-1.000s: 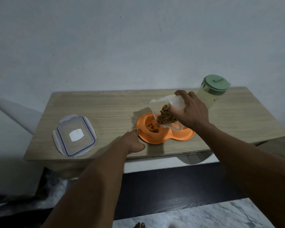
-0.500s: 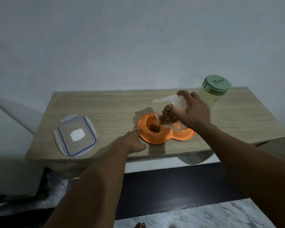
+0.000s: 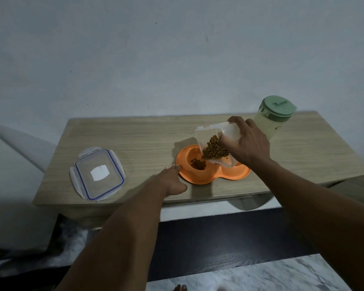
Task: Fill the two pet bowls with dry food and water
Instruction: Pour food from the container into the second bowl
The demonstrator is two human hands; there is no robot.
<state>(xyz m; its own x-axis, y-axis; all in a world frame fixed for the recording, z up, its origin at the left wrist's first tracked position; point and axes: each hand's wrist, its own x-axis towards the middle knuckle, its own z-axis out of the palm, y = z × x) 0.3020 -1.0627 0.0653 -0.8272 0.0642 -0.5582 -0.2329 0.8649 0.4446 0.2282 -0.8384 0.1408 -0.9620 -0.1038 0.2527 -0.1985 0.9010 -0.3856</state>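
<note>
Near the front edge of the wooden worktop (image 3: 135, 139) sits the orange double pet bowl (image 3: 229, 175), its near rim close to that edge and its right lobe almost level with it. Its left cup holds a small heap of dry food (image 3: 198, 164); the right cup is mostly hidden behind the right hand (image 3: 247, 144). That hand is wrapped around a clear plastic container (image 3: 210, 133), tilted mouth-down over the left cup, with brown kibble piled at its lower lip. The left hand (image 3: 170, 181) lies on the worktop with fingers loosely spread and holding nothing, fingertips touching the bowl's left rim. Behind the right hand, near the back right corner, stands a pale jug with a green lid (image 3: 276, 106), just beside the raised container. A clear lid with blue seal (image 3: 98, 175) lies flat at the left, well apart from the bowl and close to the front edge. Bare worktop runs between lid and bowl and along the back by the wall.
</note>
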